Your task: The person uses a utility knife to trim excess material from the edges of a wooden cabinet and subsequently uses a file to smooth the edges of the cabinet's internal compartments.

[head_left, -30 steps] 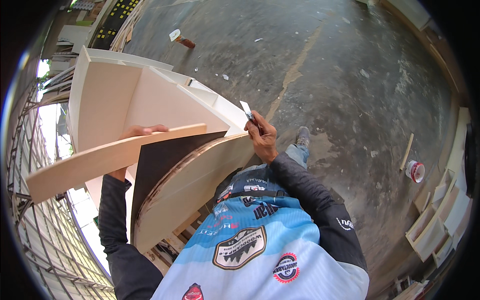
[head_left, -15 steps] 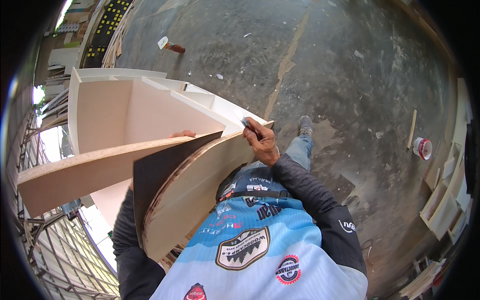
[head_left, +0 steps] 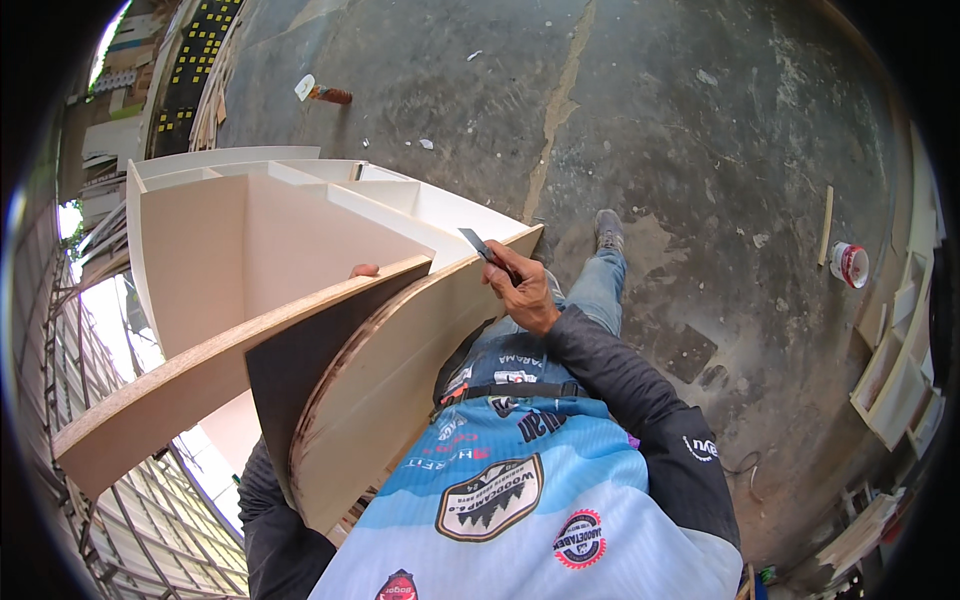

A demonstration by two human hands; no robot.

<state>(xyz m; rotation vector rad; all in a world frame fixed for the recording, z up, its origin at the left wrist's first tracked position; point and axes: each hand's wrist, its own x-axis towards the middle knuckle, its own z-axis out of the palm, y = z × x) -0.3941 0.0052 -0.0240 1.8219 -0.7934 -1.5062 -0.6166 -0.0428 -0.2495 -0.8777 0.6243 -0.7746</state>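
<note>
My right hand is closed around a utility knife with its grey blade bared. The blade is over the near edge of a white curved cabinet with open compartments. Of my left hand, only fingertips show, curled over the top edge of a long curved wooden board; the rest of it is hidden behind. A dark sheet lies against that board. Nearer me, a rounded pale panel has brown smears along its curved edge.
On the concrete floor lie a brown tube with a white end, white scraps, a thin wooden stick and a red-and-white bucket. Another pale shelf-like unit stands at the right. Boards lean at the upper left.
The curved board's far left end has swung toward me, with my left fingers still on its edge. The knife blade has turned and now appears darker. My right hand has barely moved.
</note>
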